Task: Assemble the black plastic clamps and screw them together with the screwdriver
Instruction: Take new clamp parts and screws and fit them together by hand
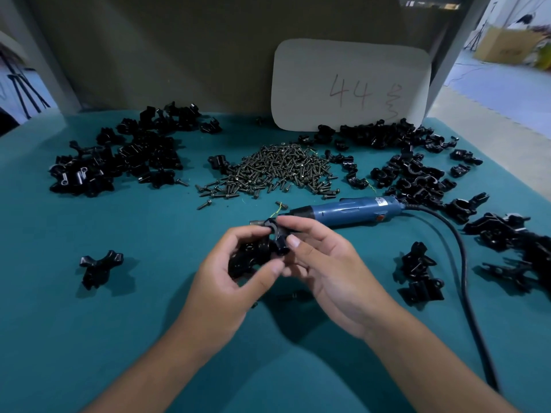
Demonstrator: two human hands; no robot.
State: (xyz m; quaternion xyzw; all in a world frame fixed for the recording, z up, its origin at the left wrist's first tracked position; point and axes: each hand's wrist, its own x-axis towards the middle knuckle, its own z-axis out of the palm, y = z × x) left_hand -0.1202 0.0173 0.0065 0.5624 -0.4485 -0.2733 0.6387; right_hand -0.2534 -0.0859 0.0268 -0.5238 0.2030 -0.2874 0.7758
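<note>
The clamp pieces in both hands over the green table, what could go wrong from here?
1. The left hand and right hand pinch the clamp pieces by the fingertips, so a piece might slip and drop.
2. The blue screwdriver lies just behind the hands; reaching for it could knock the halves out of line.
3. Its black cable runs past the right forearm and might snag.

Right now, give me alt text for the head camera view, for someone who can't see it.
Two bare hands, left hand and right hand, hold black plastic clamp pieces together above a teal table. Behind them lie a blue corded electric screwdriver, a pile of dark screws and heaps of clamp parts.
</note>
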